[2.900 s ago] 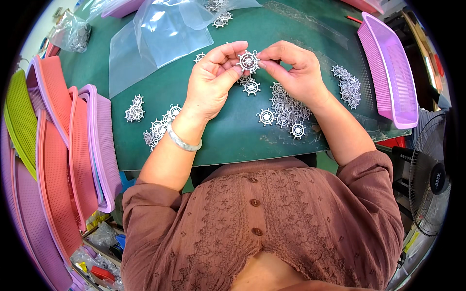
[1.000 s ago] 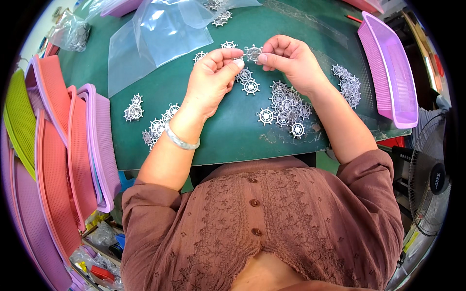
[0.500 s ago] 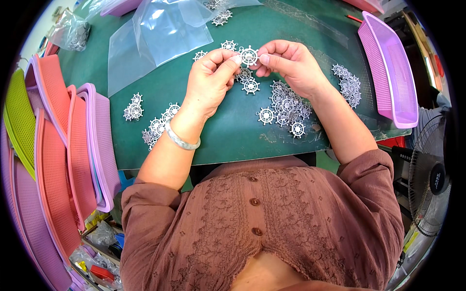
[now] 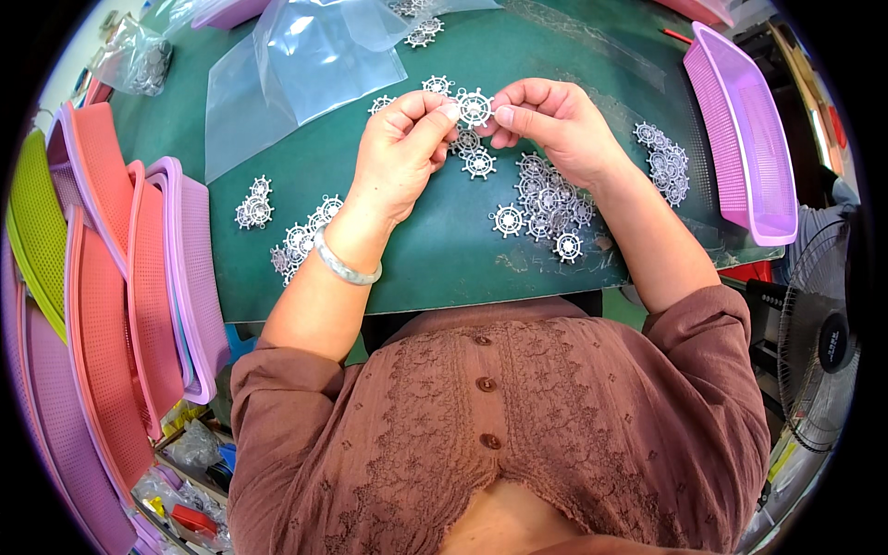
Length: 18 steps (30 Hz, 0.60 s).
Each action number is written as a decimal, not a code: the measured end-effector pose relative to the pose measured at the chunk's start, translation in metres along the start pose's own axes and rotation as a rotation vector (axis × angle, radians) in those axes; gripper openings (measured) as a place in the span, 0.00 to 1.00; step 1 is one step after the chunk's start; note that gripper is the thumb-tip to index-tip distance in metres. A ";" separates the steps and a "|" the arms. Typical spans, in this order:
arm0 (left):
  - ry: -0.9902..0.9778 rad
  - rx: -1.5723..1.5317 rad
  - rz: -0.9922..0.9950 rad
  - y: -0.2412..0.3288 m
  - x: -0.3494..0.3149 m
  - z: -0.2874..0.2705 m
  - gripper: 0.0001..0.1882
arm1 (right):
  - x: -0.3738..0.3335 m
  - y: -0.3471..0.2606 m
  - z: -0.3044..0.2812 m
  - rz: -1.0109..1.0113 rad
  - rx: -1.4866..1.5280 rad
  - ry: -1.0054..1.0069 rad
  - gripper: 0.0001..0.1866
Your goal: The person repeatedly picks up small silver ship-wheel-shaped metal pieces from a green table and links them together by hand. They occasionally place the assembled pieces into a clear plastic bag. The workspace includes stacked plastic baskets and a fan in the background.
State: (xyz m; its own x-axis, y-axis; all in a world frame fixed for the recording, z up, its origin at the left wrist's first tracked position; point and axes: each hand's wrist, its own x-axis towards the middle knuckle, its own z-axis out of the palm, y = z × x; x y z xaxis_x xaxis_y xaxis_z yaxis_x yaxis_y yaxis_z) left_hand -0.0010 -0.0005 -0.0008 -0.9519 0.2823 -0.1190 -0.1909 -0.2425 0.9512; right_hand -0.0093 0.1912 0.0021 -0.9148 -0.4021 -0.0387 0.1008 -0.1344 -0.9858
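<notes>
Between both hands, above the green table (image 4: 435,250), is a silver ship's-wheel charm (image 4: 475,108) with a small ring on its rim. My left hand (image 4: 402,153) pinches its left edge between thumb and forefinger. On the opposite edge, my right hand (image 4: 552,128) grips it with thumb and fingers. Below the held charm lie a few more wheel charms (image 4: 478,164). A larger heap of charms (image 4: 548,196) rests near my right wrist. Another pile (image 4: 301,242) is partly hidden behind my left forearm.
Small charm groups lie at the left (image 4: 254,205) and right (image 4: 666,165). Clear plastic bags (image 4: 305,74) cover the back left. A purple basket (image 4: 745,139) stands at the right edge, near a fan (image 4: 819,338). Stacked pink and purple baskets (image 4: 190,277) crowd the left side.
</notes>
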 end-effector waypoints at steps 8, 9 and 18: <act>0.004 -0.021 0.006 0.001 -0.001 0.001 0.04 | -0.001 0.000 0.000 -0.001 0.001 -0.003 0.07; 0.002 -0.025 0.009 0.001 -0.001 0.001 0.04 | -0.001 0.000 0.000 0.002 0.006 -0.002 0.08; -0.011 0.013 0.031 0.001 -0.002 0.004 0.06 | -0.003 0.004 0.004 -0.214 -0.281 0.157 0.06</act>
State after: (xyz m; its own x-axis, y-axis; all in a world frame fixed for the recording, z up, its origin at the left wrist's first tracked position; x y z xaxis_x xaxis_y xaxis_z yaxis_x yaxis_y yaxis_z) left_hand 0.0013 0.0022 0.0017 -0.9546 0.2850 -0.0863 -0.1581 -0.2392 0.9580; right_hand -0.0043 0.1884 -0.0011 -0.9544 -0.2453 0.1698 -0.1903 0.0622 -0.9797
